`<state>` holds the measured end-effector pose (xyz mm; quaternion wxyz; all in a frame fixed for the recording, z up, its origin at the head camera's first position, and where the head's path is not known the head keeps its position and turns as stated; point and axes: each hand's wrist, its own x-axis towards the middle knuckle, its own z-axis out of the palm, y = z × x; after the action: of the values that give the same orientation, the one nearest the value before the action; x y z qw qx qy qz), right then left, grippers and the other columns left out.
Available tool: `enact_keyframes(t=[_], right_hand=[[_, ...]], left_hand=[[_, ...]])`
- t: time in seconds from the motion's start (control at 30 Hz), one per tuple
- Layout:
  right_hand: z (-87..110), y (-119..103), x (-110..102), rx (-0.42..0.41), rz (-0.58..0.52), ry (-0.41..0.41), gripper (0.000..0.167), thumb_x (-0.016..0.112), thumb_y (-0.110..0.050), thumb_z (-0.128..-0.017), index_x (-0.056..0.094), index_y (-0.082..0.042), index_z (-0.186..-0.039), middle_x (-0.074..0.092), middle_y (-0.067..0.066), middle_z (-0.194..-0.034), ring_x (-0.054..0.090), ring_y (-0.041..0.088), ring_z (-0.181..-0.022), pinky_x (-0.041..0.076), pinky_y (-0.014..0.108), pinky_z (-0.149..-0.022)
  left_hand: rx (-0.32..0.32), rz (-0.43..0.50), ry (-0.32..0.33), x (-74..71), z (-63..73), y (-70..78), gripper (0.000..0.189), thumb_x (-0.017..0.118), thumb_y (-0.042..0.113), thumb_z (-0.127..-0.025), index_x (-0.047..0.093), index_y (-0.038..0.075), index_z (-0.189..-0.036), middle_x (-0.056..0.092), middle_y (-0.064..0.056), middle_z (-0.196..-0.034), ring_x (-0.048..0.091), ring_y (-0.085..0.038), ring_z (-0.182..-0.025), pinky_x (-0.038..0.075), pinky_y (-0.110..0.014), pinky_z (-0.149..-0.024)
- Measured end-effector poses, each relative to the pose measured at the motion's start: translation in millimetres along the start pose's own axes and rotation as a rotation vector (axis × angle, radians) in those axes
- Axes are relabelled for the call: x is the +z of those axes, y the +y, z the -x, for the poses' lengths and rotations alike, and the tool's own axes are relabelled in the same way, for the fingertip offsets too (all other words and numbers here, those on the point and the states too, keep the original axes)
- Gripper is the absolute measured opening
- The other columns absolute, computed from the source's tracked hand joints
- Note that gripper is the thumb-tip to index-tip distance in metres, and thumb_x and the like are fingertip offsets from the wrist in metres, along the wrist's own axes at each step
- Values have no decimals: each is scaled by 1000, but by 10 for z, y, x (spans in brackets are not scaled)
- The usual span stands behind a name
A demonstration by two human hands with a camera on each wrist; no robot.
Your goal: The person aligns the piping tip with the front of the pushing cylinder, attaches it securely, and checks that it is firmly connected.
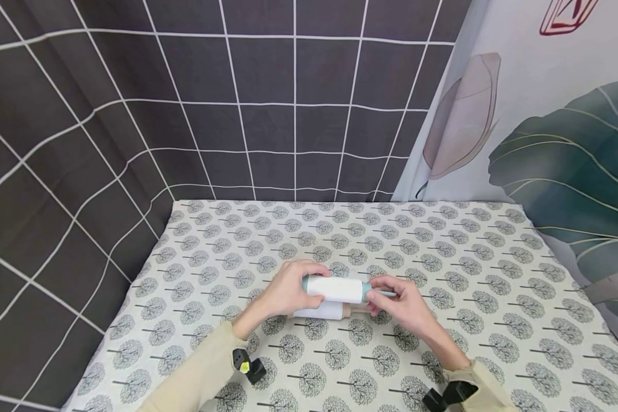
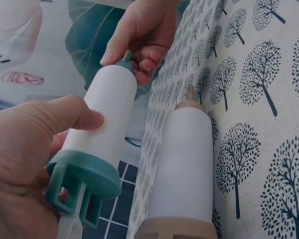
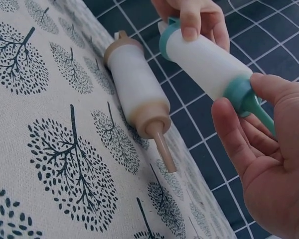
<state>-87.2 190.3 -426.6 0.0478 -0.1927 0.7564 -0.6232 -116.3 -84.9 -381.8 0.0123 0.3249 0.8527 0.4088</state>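
A white bottle (image 1: pixel 336 289) with teal ends is held up between my two hands. My left hand (image 1: pixel 293 286) grips it near its base, the thumb lying across the white body in the left wrist view. The teal base (image 2: pixel 84 174) has open loops with a pale rod between them. At the other end, my right hand (image 1: pixel 401 303) pinches the teal nozzle cap (image 3: pixel 239 94) between thumb and fingers, its thin spout pointing toward the palm. Just nearer to me lies a second white bottle (image 1: pixel 320 312) with beige ends and a beige spout (image 3: pixel 162 149), partly hidden in the head view.
Both bottles are over a table covered with a tree-print cloth (image 1: pixel 309 366). Behind and to the left hangs a dark grid-patterned curtain (image 1: pixel 319 68). A white curtain with large leaf prints (image 1: pixel 587 154) hangs at the right.
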Motion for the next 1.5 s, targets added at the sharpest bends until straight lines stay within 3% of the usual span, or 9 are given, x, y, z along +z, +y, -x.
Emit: enact_keyframes(t=[0.2, 0.47, 0.57, 0.77, 1.07, 1.33, 1.5], right_hand=[[5, -20, -2, 30, 8, 2, 28, 63, -4, -96, 60, 17, -113, 70, 23, -95, 69, 24, -68, 60, 37, -66], [-3, -32, -2, 27, -30, 29, 34, 66, -1, -93, 55, 14, -122, 64, 30, -107, 69, 37, -70, 60, 41, -64], [-7, -27, 1, -1, -26, 33, 32, 67, 2, -91, 57, 13, -120, 63, 30, -109, 69, 33, -71, 60, 40, -65], [-9, -27, -6, -26, -27, 35, 36, 72, 6, -85, 59, 10, -118, 63, 27, -111, 70, 21, -89, 59, 37, -74], [-1, -30, -16, -25, -45, -1, 40, 70, 10, -82, 57, 6, -120, 60, 27, -115, 70, 28, -87, 59, 40, -72], [-11, -3, -11, -90, 16, 9, 33, 70, 8, -84, 60, 6, -115, 66, 22, -107, 68, 23, -88, 59, 35, -72], [-7, -8, -15, -82, 20, 3, 31, 71, 5, -86, 61, 8, -115, 67, 20, -104, 69, 20, -88, 59, 35, -72]], left_hand=[[-8, 6, 3, -8, 6, 21, 44, 83, 0, -69, 72, 5, -112, 71, -7, -113, 65, -21, -98, 50, -41, -88], [6, 20, 10, 2, 6, 1, 45, 83, -1, -69, 72, 5, -112, 71, -7, -112, 65, -21, -97, 51, -41, -88], [13, 17, 10, 7, 6, -20, 45, 83, -1, -69, 72, 5, -112, 71, -7, -112, 65, -21, -97, 50, -41, -88], [12, 12, 7, 3, 6, -35, 45, 83, 0, -70, 72, 5, -113, 71, -7, -113, 65, -21, -98, 49, -43, -89], [12, 9, 8, -11, 2, -22, 44, 83, 0, -70, 72, 6, -112, 71, -6, -111, 65, -20, -95, 49, -44, -88], [12, 18, 8, -6, 9, -15, 45, 83, 0, -70, 72, 5, -113, 71, -7, -112, 65, -21, -96, 51, -40, -87], [14, 13, 7, -6, 9, -14, 44, 82, -1, -69, 72, 4, -112, 71, -7, -112, 65, -21, -96, 51, -41, -87]])
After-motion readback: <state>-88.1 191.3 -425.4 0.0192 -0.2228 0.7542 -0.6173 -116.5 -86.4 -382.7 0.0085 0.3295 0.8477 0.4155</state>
